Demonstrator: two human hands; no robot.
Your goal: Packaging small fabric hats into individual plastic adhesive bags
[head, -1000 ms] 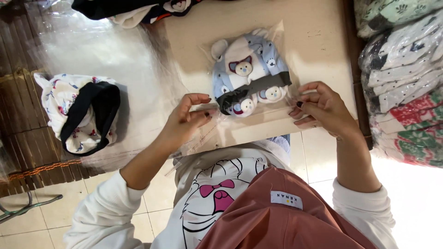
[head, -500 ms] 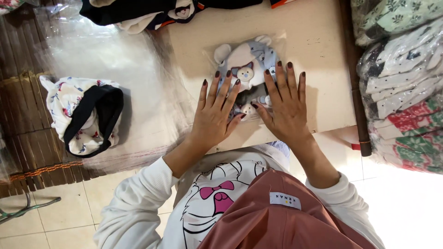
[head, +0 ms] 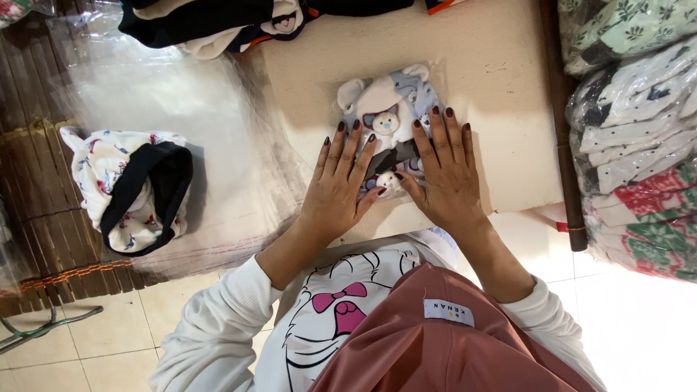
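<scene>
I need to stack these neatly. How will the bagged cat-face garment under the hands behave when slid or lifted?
The bagged garment probably slides easily, since its clear plastic looks glossy on the smooth table. It likely flops when lifted: soft folded cloth, no stiffener visible. The left hand and right hand lie flat on it, suggesting it compresses.

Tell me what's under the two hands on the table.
Both the left hand and right hand press flat on a folded grey-and-white animal-print garment in a clear plastic bag, which lies on the beige table. The garment's lower part is covered by the palms.
</scene>
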